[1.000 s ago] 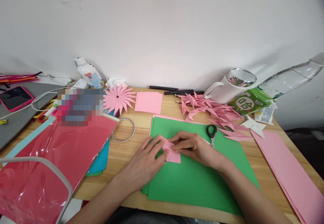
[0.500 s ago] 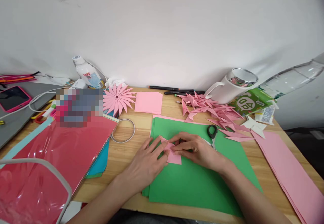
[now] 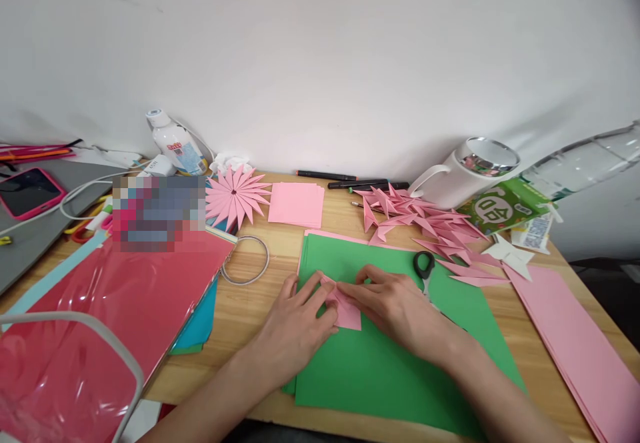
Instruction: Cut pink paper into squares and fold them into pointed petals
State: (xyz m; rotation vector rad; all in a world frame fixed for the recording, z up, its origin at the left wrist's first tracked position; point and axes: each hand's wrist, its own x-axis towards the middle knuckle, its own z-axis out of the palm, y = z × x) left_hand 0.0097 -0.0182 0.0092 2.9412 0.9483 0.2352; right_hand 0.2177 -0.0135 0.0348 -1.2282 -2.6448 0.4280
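Note:
A small pink paper square (image 3: 345, 309) lies on a stack of green paper sheets (image 3: 390, 369) at the middle of the wooden table. My left hand (image 3: 295, 323) presses down on its left side, fingers spread and flat. From the right, my right hand (image 3: 395, 303) has its fingertips pinched on a folded flap of the same pink piece. Black-handled scissors (image 3: 424, 266) lie on the green paper just right of my right hand.
A heap of folded pink paper points (image 3: 425, 226) and a white mug (image 3: 463, 173) sit at the back right. A pink paper flower (image 3: 235, 196), a pink square stack (image 3: 296, 204), pens (image 3: 350, 179), a wire ring (image 3: 245, 259), a red plastic folder (image 3: 110, 303) and long pink sheets (image 3: 575, 336) surround the work.
My right hand's fingers have slid a little to the left along the pink piece's fold and lie flatter. The left hand stays pressed in place.

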